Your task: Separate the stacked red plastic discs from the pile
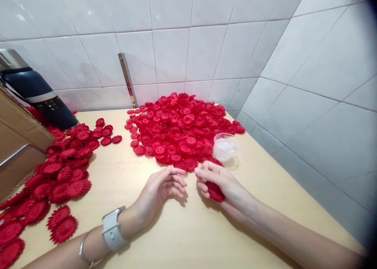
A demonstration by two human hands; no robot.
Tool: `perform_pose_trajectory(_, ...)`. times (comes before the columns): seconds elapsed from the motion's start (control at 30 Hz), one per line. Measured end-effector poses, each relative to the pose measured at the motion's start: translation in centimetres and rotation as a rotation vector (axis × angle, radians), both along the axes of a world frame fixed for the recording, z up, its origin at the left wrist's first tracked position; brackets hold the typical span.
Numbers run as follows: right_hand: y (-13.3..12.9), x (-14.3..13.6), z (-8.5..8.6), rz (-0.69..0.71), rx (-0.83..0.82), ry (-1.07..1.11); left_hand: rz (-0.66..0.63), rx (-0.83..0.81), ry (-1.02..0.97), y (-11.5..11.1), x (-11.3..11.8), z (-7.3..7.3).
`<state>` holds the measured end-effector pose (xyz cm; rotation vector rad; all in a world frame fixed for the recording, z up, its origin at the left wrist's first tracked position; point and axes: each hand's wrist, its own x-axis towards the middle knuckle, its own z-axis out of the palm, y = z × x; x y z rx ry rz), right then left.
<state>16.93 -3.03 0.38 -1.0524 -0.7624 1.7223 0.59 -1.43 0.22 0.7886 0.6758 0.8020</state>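
My left hand (163, 190), with a watch and a bangle on its wrist, hovers over the table. Its fingers are loosely bent and apart, and nothing shows in them. Facing it, my right hand (225, 186) is closed around a red fringed felt flower (215, 191) tucked against the palm, its thumb and forefinger tips together. Whether those tips pinch anything small I cannot tell. Just beyond both hands rises a big heap of red fringed flowers (179, 131). A clear plastic tub (225, 147) with whitish contents stands at the heap's right edge, close to my right hand.
More red felt flowers (75, 171) spread over the left of the table (165, 237). A cardboard box (20, 123) and a dark blue flask (38, 92) stand at the left. A metal strip (127, 80) leans on the tiled wall (171, 53); another tiled wall borders the right side.
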Motion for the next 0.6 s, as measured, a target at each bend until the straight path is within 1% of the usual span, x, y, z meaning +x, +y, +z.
perform_pose_trajectory(0.17, -0.09, 0.32, 0.22, -0.056, -0.097, 0.157, 0.006, 0.016, 0.007, -0.05, -0.02, -0.09)
perform_pose_trajectory(0.27, 0.05, 0.6, 0.38, -0.097, -0.074, 0.262, 0.006, 0.021, 0.014, 0.06, 0.02, -0.11)
perform_pose_trajectory(0.33, 0.13, 0.65, 0.52, -0.1, -0.05, 0.314, 0.007, 0.023, 0.014, 0.13, 0.04, -0.11)
perform_pose_trajectory(0.4, 0.18, 0.56, 0.65, -0.094, -0.045, 0.308, 0.004, 0.024, 0.013, 0.14, 0.03, -0.1)
perform_pose_trajectory(0.47, 0.18, 0.38, 0.71, -0.091, -0.054, 0.251, 0.0, 0.028, 0.011, 0.09, -0.01, -0.07)
perform_pose_trajectory(0.53, 0.16, 0.26, 0.61, -0.083, -0.056, 0.207, -0.005, 0.029, 0.01, 0.02, -0.05, -0.05)
perform_pose_trajectory(0.6, 0.16, 0.24, 0.35, -0.056, -0.053, 0.21, -0.003, 0.028, 0.009, 0.0, -0.07, -0.06)
